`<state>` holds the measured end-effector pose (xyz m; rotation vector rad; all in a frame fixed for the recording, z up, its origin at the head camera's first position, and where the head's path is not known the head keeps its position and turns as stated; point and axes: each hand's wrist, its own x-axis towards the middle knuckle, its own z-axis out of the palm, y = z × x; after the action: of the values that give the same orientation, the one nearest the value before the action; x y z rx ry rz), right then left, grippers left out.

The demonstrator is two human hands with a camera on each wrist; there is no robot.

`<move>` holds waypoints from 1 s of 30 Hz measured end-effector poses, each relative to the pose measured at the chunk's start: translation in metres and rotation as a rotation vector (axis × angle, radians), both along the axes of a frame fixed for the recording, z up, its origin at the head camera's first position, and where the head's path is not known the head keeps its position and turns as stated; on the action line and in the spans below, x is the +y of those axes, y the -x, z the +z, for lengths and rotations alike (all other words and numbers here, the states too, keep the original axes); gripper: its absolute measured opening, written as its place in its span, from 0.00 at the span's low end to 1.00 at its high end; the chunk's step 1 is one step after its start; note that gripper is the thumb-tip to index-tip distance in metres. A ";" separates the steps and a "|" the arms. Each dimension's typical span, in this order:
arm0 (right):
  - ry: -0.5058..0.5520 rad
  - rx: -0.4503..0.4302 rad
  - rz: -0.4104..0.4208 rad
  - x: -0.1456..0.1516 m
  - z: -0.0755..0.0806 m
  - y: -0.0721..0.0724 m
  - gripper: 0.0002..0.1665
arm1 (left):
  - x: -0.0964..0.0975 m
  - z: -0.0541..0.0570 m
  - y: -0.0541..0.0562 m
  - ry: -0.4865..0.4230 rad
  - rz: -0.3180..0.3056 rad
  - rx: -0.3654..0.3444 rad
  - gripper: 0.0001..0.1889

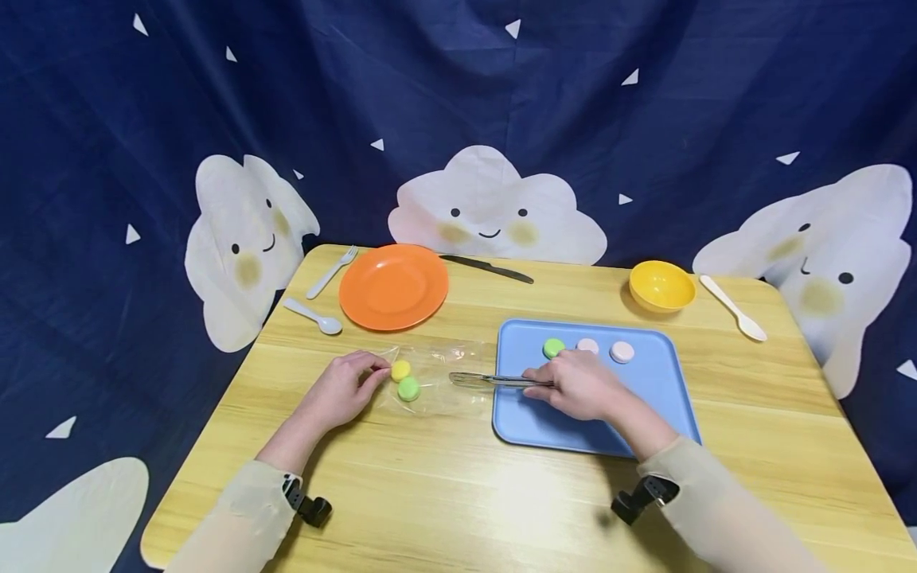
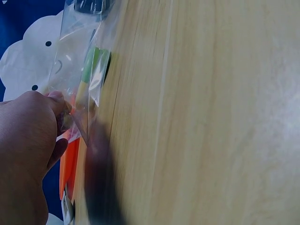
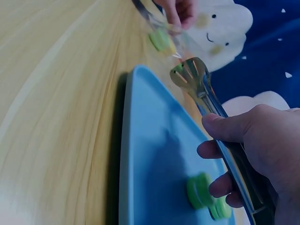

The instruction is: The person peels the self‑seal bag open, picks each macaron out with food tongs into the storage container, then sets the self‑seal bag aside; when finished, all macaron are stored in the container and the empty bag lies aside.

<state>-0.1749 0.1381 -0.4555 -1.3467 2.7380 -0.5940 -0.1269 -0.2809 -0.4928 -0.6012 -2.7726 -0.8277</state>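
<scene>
A clear plastic bag lies on the table with a yellow macaron and a green macaron inside its left end. My left hand pinches that end of the bag between thumb and fingers, also seen in the left wrist view. My right hand grips metal tongs above the blue tray. The tong tips point left over the bag's right part, with nothing visible between them. On the tray, just beyond my right hand, sit another green macaron and two pale pink macarons.
An orange plate stands at the back left, with a fork, a spoon and a dark knife around it. A yellow bowl and a white spoon are at the back right.
</scene>
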 end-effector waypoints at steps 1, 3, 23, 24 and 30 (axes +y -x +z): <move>-0.003 -0.009 -0.003 -0.005 -0.001 0.001 0.03 | 0.000 0.000 0.000 -0.005 0.001 0.002 0.03; -0.003 -0.019 -0.001 -0.013 -0.002 0.003 0.04 | 0.000 -0.001 0.000 -0.015 0.004 0.007 0.03; 0.010 -0.183 0.061 -0.058 -0.003 0.012 0.27 | 0.003 0.000 -0.003 -0.068 0.008 0.028 0.03; 0.002 -0.182 0.066 -0.060 -0.003 0.012 0.27 | 0.002 0.000 -0.004 -0.068 0.007 0.030 0.03; -0.053 -0.134 0.107 -0.068 -0.005 0.011 0.23 | 0.001 -0.002 -0.005 -0.075 0.001 0.042 0.03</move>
<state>-0.1860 0.0700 -0.4605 -1.3783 2.5404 -0.5771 -0.1223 -0.2800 -0.4952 -0.5972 -2.6907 -0.9038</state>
